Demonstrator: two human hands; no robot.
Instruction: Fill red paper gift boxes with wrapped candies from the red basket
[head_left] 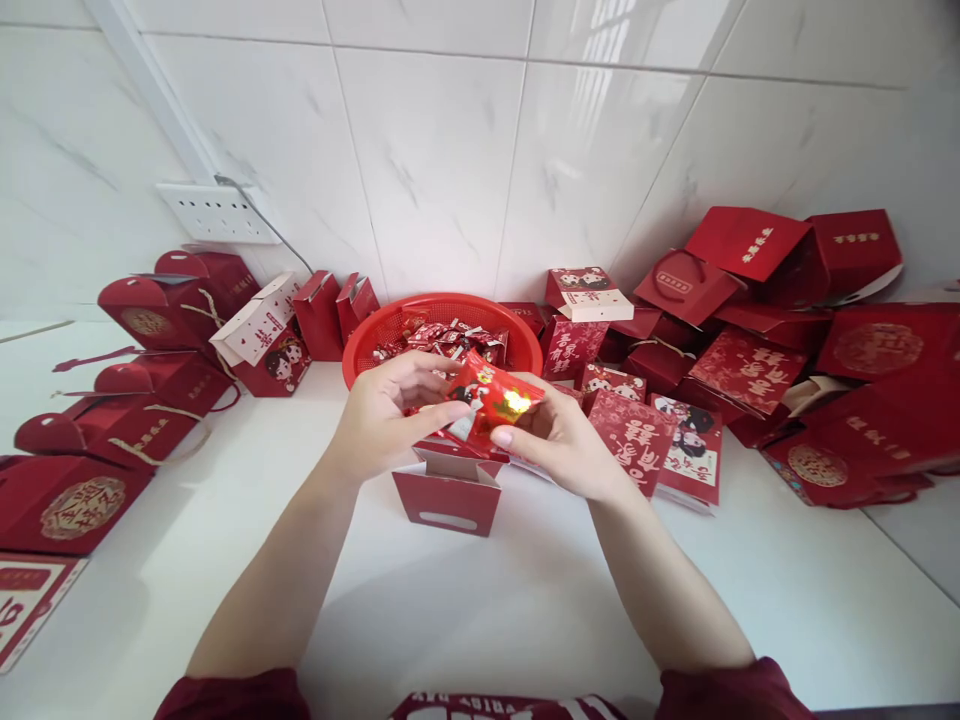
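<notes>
Between my two hands is a shiny red candy packet [495, 395] with a printed figure and a gold glint. My left hand [401, 410] is closed on its left side, thumb in front. My right hand [559, 435] pinches the right end with thumb and fingers. Just below the packet, a small red gift box [448, 500] stands on the white table with its top open; my hands cover part of it. Behind them sits a round red plastic basket [367, 325] with many small wrapped candies [465, 340] in it.
Red gift boxes [184, 315] with cord handles line the left side, beside a white-lidded box [262, 335]. More red boxes [750, 365] are piled on the right. A socket strip [217, 213] with a cable is on the tiled wall [435, 150] behind.
</notes>
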